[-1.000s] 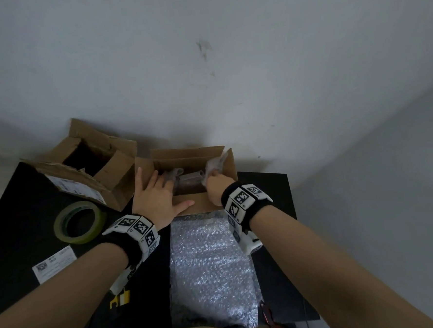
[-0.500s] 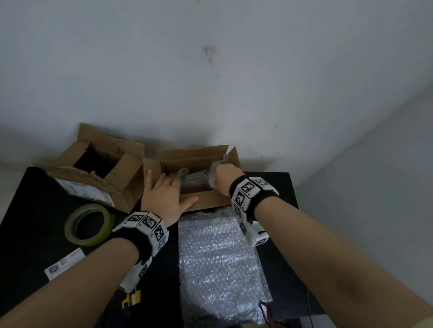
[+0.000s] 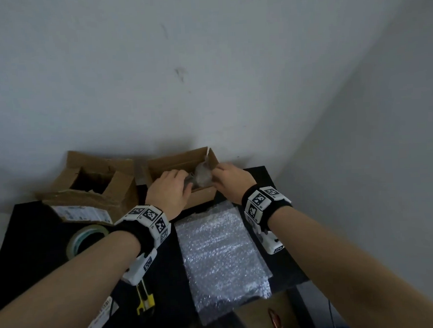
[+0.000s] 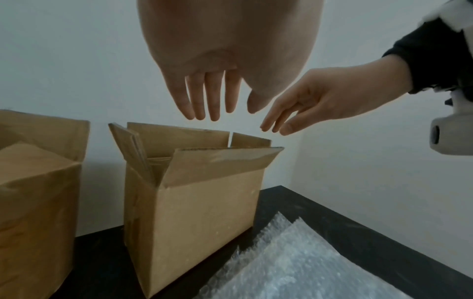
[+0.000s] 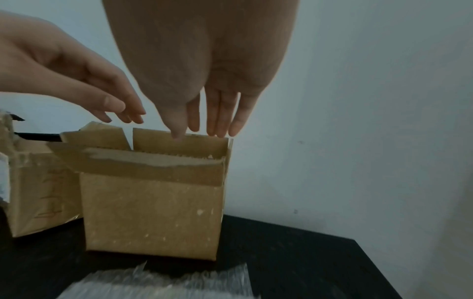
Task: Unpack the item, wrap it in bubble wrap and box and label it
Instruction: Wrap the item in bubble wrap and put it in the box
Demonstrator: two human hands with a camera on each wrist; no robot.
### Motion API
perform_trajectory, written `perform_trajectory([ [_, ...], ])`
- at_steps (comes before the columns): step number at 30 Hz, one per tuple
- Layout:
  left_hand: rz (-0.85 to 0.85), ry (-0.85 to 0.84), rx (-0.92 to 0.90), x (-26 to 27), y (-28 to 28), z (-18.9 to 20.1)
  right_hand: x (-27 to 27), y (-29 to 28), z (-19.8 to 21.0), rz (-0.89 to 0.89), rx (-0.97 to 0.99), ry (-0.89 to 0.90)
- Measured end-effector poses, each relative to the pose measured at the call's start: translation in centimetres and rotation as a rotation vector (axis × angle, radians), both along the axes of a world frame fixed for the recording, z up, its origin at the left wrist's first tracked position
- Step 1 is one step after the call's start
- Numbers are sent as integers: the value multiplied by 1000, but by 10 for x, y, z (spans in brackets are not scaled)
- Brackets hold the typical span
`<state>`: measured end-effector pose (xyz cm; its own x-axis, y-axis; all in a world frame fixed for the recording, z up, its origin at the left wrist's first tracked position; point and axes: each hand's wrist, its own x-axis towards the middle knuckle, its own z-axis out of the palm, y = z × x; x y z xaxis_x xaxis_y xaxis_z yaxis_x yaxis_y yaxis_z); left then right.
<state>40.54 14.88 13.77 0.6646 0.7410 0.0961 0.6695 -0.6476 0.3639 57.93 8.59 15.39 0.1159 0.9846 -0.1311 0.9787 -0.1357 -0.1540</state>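
An open cardboard box (image 3: pixel 202 197) stands at the back of the black table (image 3: pixel 36 253). Inside it lies a grey item in clear plastic (image 3: pixel 202 176), seen only in the head view. My left hand (image 3: pixel 172 188) hovers over the box's left half and my right hand (image 3: pixel 226 174) over its right corner. In the wrist views the left hand (image 4: pixel 210 101) and the right hand (image 5: pixel 212 117) have straight fingers just above the flaps and hold nothing. A sheet of bubble wrap (image 3: pixel 221 252) lies flat in front of the box.
A second, larger open box (image 3: pixel 92 186) with a label stands to the left. A roll of tape (image 3: pixel 85 239), a yellow cutter (image 3: pixel 143 297) and a loose shipping label (image 3: pixel 99 320) lie at the front left. A wall runs close behind the boxes.
My right hand held the plastic-wrapped item in the box; now its fingers are straight above the flaps. My left hand has lifted off the box's front edge. The head view has shifted.
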Motion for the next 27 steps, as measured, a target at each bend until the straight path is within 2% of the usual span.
perform_trajectory([
  [5,-110,-2,-15,-2,-30,-9,-5,-44,-12,-18,8,61],
  [10,-113,26,-122,-14,-70,-38,-11,-88,-36,2,-111,102],
  [18,-146,175,-215,-31,-131,-93,-9,-145,-101,75,-253,126],
  [23,-95,326,-326,-32,-153,-125,-5,-157,-135,122,-322,121],
  [27,-29,321,-354,-27,-163,-143,0,-160,-149,83,-334,167],
])
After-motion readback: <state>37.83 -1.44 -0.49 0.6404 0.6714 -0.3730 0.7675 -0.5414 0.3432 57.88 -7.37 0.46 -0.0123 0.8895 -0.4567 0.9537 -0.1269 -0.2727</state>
